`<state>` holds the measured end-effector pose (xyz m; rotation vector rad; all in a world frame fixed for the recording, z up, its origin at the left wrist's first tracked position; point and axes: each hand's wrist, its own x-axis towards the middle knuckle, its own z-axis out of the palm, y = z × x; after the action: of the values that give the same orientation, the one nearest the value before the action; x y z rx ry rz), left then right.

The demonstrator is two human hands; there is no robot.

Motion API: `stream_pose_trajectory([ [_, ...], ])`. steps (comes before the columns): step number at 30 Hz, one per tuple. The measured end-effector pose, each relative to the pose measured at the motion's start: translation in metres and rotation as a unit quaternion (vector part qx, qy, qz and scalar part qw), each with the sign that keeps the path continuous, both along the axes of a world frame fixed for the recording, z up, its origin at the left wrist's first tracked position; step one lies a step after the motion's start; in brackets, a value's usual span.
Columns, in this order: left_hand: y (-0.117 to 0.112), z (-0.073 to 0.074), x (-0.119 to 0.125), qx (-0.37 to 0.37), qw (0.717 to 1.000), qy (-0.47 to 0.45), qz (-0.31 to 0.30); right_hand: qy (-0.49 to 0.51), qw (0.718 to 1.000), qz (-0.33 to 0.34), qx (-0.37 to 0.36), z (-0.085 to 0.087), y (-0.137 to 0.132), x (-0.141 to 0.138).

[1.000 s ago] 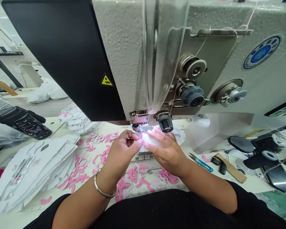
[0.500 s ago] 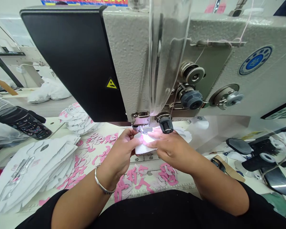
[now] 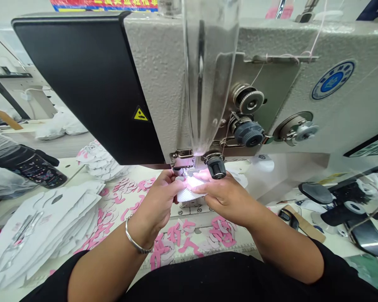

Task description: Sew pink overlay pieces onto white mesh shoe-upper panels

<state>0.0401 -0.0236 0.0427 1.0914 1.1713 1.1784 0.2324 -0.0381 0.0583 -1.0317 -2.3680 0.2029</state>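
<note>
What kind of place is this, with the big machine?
Probably a sewing workshop: there's a sewing machine, a stack of white cut pieces, and pink cut pieces scattered about.

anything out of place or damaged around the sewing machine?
Only the loose pink pieces stand out: scattered and overlapping across the table, whereas the white cutouts at picture left are stacked. The held white fabric shows no obvious damage.
</note>
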Motion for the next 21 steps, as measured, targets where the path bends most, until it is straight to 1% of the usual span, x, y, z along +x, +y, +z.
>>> stream_pose_trajectory([
  [8, -0.002, 0.007, 0.004, -0.005, 1.0, -0.007, -0.002, 0.031, 0.999, 0.019, -0.001, 0.0, 0.007, 0.007],
  [13, -0.001, 0.004, 0.004, -0.005, 1.0, -0.003, 0.002, 0.019, 0.999, 0.032, -0.006, 0.004, 0.009, 0.008],
  [16, -0.001, 0.002, 0.002, 0.0, 1.0, -0.001, -0.006, 0.013, 0.999, 0.042, -0.002, 0.006, 0.012, 0.009],
  [21, -0.004, 0.003, 0.002, 0.002, 1.0, 0.002, -0.016, 0.009, 0.999, 0.053, 0.005, 0.008, 0.014, 0.01],
])
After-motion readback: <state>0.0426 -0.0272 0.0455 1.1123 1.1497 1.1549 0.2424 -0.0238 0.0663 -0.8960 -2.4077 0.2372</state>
